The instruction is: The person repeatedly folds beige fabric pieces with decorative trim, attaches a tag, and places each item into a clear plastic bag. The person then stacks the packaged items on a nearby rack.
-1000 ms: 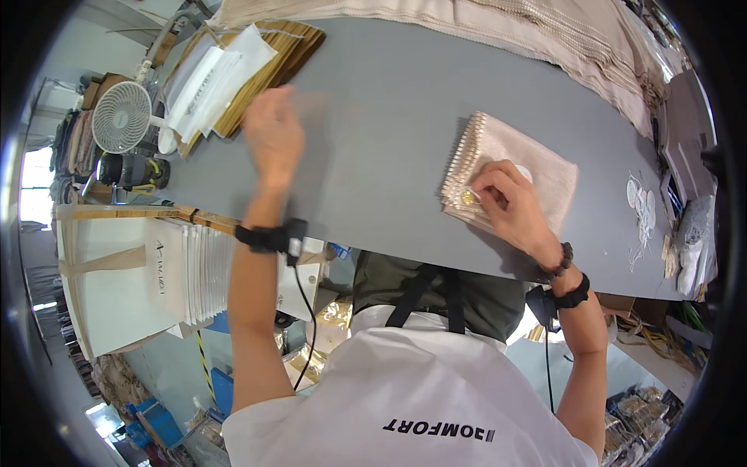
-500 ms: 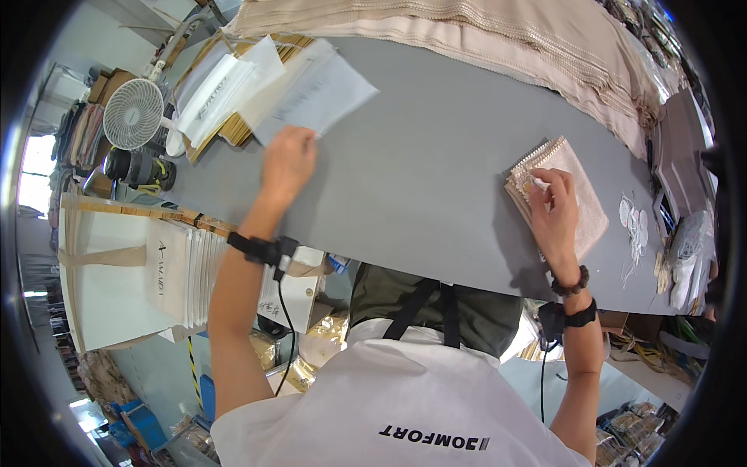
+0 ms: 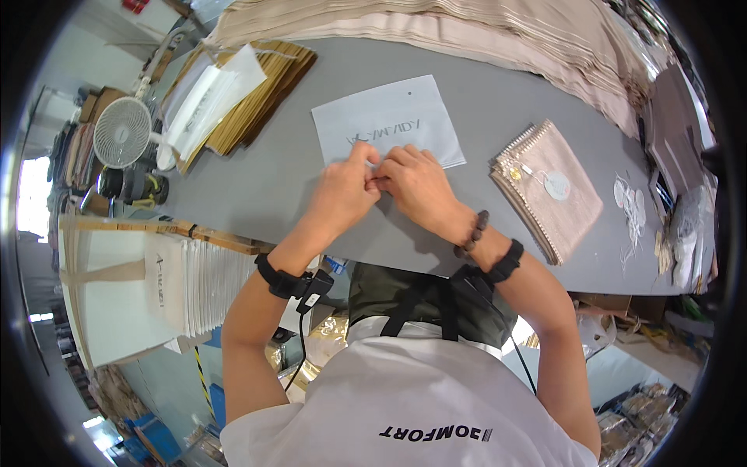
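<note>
A frosted white plastic bag point(image 3: 389, 113) with dark printing lies flat on the grey table in front of me. At its near edge, my left hand point(image 3: 352, 187) pinches the plastic between thumb and fingers. My right hand point(image 3: 416, 187) is closed on the same edge, its fingertips meeting those of the left; the exact grip is partly hidden. To the right rests a folded beige-pink cloth point(image 3: 564, 167) with a scalloped trim. On top of it are a round white tag point(image 3: 556, 185) and a small gold-coloured piece point(image 3: 514, 173).
A stack of brown-edged sheets point(image 3: 261, 97) with white bags on it stands at the back left, near a white fan point(image 3: 123, 132). Long beige cloths point(image 3: 436, 27) cover the far edge. White stringed tags point(image 3: 634, 206) lie at the right. A white box point(image 3: 117, 311) sits lower left.
The left hand has brought the bag from the stack to the middle. My right hand has left the folded cloth, where the round tag now shows, and joined the left at the bag's edge.
</note>
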